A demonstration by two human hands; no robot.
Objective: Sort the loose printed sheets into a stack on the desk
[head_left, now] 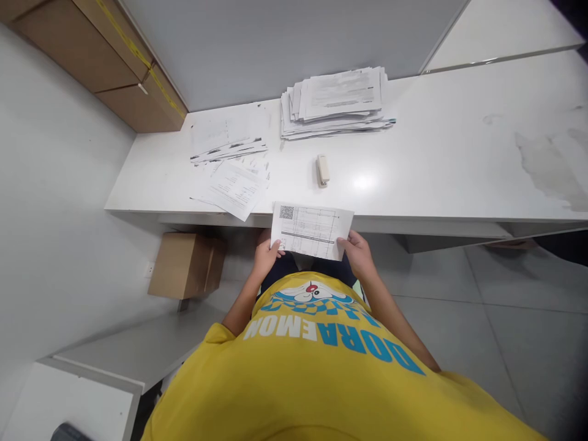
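I hold one printed sheet (pixel 311 229) with a QR code and a table of lines, just in front of the white desk's near edge (pixel 413 214). My left hand (pixel 266 256) grips its lower left corner, fingers closed on the paper. At the lower right corner my right hand (pixel 357 252) pinches the same sheet. A small beige stapler (pixel 322 169) lies on the desk just beyond the sheet. A thick stack of papers (pixel 335 103) sits at the back of the desk, and a looser spread of sheets (pixel 232 159) lies to the left.
A grey partition (pixel 275 49) backs the desk. Brown cardboard boxes (pixel 114 67) stand at the far left, and another cardboard box (pixel 184 264) sits on the floor under the desk. A low white surface (pixel 92 392) is at my left. Grey floor tiles lie to the right.
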